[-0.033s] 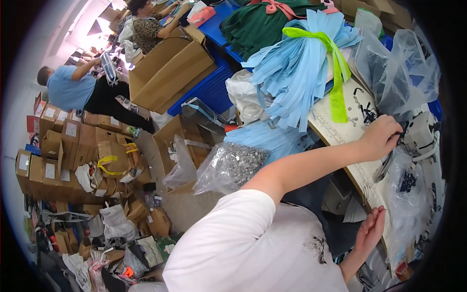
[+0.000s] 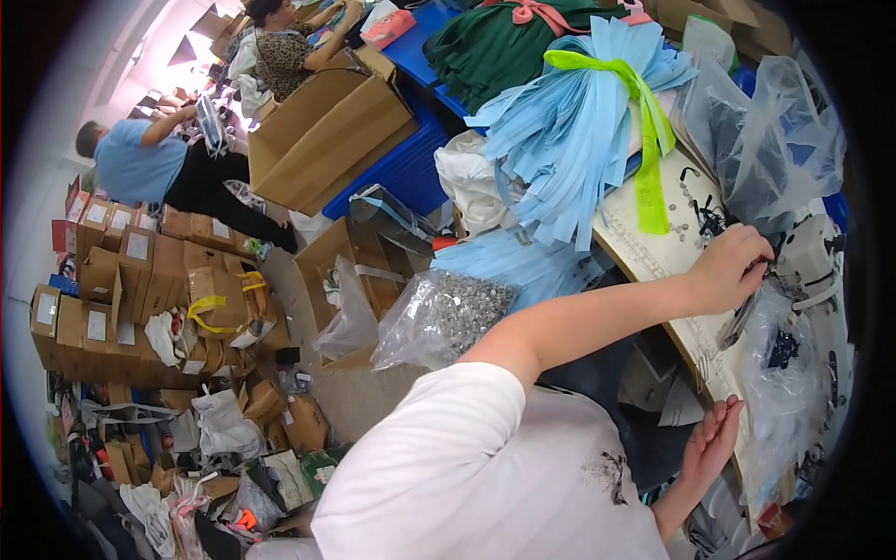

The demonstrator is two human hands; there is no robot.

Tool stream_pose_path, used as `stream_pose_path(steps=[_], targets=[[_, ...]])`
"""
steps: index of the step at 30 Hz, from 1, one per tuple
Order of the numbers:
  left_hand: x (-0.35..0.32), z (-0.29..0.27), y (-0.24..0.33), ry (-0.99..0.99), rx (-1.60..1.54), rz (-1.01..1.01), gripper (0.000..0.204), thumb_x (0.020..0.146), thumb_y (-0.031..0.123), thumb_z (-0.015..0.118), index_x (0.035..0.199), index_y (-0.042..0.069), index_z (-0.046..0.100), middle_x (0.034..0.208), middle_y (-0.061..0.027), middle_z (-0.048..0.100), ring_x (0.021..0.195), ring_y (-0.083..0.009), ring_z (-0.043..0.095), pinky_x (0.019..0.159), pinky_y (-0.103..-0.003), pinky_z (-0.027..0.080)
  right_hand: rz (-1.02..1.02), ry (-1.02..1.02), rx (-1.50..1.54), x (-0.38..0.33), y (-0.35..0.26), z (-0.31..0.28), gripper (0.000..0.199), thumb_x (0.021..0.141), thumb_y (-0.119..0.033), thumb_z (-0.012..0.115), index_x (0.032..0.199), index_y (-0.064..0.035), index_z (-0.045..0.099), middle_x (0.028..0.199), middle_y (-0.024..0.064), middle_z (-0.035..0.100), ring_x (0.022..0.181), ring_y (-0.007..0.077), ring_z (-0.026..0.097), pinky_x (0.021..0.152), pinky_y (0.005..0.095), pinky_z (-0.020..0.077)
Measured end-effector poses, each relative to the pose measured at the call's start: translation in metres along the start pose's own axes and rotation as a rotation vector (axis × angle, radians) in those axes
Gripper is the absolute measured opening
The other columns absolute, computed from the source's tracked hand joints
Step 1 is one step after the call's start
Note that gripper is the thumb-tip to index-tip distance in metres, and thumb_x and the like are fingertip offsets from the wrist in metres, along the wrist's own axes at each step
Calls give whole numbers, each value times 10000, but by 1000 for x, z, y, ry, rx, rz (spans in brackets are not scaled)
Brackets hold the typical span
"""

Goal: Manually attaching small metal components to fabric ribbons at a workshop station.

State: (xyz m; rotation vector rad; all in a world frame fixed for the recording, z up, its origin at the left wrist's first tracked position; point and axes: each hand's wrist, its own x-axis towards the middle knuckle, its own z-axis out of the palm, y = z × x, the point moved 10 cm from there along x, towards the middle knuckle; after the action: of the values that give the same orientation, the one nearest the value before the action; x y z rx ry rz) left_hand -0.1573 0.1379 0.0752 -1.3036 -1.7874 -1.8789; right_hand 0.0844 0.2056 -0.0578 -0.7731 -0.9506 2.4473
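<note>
Blue bundle: light blue strips [image 2: 560,140], flat and matte, are gathered in a fanned heap and bound with a lime-green strip [image 2: 653,177].
Green bundle: dark green cloth-like lengths [image 2: 481,61] are piled in soft folds and tied with a pink band [image 2: 529,16].
Plastic bags: thin, crinkled and see-through; one bag [image 2: 397,343] is filled with small silver pieces [image 2: 476,308], and a second [image 2: 775,411], on the table, is loaded with dark pieces [image 2: 786,350].
Carton: an upright brown cardboard box [image 2: 327,140] with raised flaps is set against a blue plastic crate [image 2: 392,154].
Table: a pale, smooth top [image 2: 635,229] is edged in brown and printed with fine markings; black cords [image 2: 714,222] and small clear or silvery bits [image 2: 681,227] are scattered near its far side.
Machine: a white, rounded, hard-cased body [image 2: 807,257] is placed on the table beyond the left hand, between the clear bags; its working parts are partly hidden.
Left hand: fingers are bent and bunched [image 2: 733,268] beside the machine; whether anything is pinched cannot be told.
Right hand: fingers are curled, thumb drawn close [image 2: 714,439], at the table edge; any thin item held cannot be made out.
Change noted: both hands and the machine are found nearly where they were in the earlier frame; the blue-shirted co-worker [image 2: 145,163] is shifted slightly.
</note>
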Motion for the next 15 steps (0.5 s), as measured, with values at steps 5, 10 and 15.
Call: stream_pose_path(steps=[5,10,15], targets=[[-40,-7,12,-193,-407,-478,112,850,90,635,905,19,567,751,-80,586,697,-180,570,633,-315,462,-19,-175,75,2,5,23,230,1028,-217,429,1128,-24,502,779,8,452,544,32,348,391,151,299],[-84,-4,21,-268,-574,-616,149,928,131,601,893,-10,565,768,-47,624,678,-94,557,618,-255,461,2,1,-32,-1,6,35,231,1023,-188,436,1166,-14,482,848,28,469,600,36,387,402,154,311],[-115,10,28,-257,-760,-774,164,948,159,577,915,-1,571,815,-38,623,709,-86,563,641,-242,479,-39,-81,-10,-4,1,24,230,1016,-183,454,1158,-3,475,878,30,476,648,48,415,454,145,337]])
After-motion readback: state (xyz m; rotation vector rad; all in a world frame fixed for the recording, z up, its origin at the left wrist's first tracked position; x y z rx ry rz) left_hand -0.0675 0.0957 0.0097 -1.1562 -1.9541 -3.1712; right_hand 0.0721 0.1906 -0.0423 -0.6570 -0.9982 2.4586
